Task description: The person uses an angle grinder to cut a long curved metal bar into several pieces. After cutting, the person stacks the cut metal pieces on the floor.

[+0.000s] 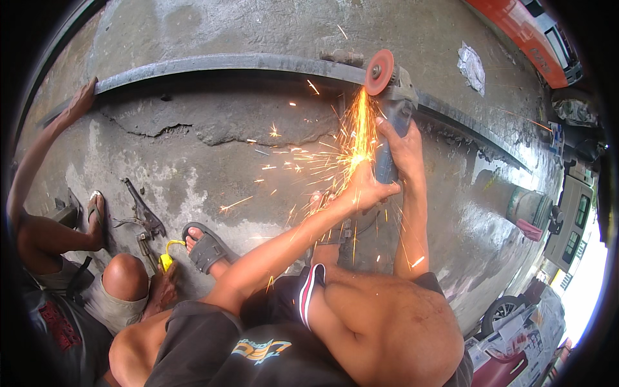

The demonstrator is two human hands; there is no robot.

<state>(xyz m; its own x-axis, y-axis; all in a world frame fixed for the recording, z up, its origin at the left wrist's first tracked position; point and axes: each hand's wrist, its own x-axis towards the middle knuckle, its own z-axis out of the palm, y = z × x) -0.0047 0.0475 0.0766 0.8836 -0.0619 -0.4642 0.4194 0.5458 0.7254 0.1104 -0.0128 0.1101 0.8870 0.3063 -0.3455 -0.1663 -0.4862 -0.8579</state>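
Note:
An angle grinder point(387, 145) with a red disc point(379, 72) is in both my hands. My right hand point(407, 153) is closed around its body, the thumb along the side near the head. Lower down, my left hand point(371, 188) is closed at its rear end, partly hidden by glare. The disc's edge meets a long grey metal bar point(225, 62), which runs across the scene and looks bent by the lens. Orange sparks point(360, 129) stream from that contact down toward my left hand and feet. At the bar's left end, a co-worker's hand point(82, 100) rests on it.
The co-worker squats at left, other hand by a yellow tape measure point(166, 261). Near them lie a dark metal tool point(143, 206) and cables. A short rusty pipe piece point(342, 58) touches the bar. Crumpled white sheet point(471, 66) and an orange vehicle point(529, 39) are at far right.

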